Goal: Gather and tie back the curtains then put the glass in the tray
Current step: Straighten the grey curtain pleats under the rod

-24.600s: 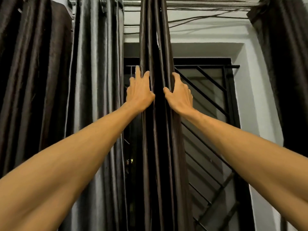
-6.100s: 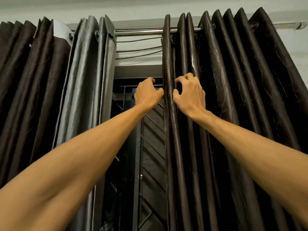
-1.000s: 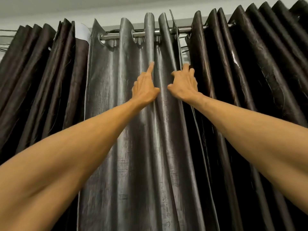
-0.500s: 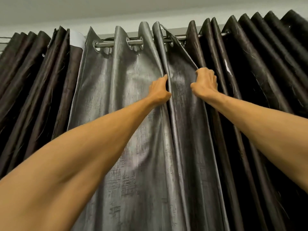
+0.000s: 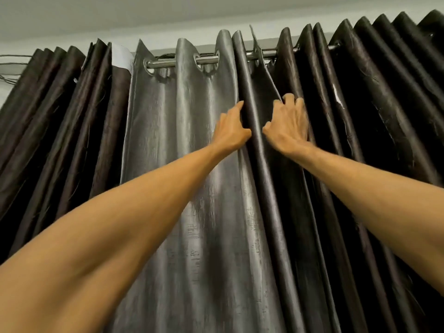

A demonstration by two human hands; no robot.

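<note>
Head view. Counted: two bare hands, one polished metal curtain rod, one glossy grey eyelet curtain panel, two bunches of dark brown pleated curtains, one bunch at each side of the grey panel. All fabric hung from the rod.

Left hand: fingers straight, pressed along a raised fold of the grey panel, gripping nothing. Right hand: fingers bent, hooked over the grey panel's right edge.

Above: pale ceiling.

Against half a second ago: left fist opened out, hands drawn closer together.
</note>
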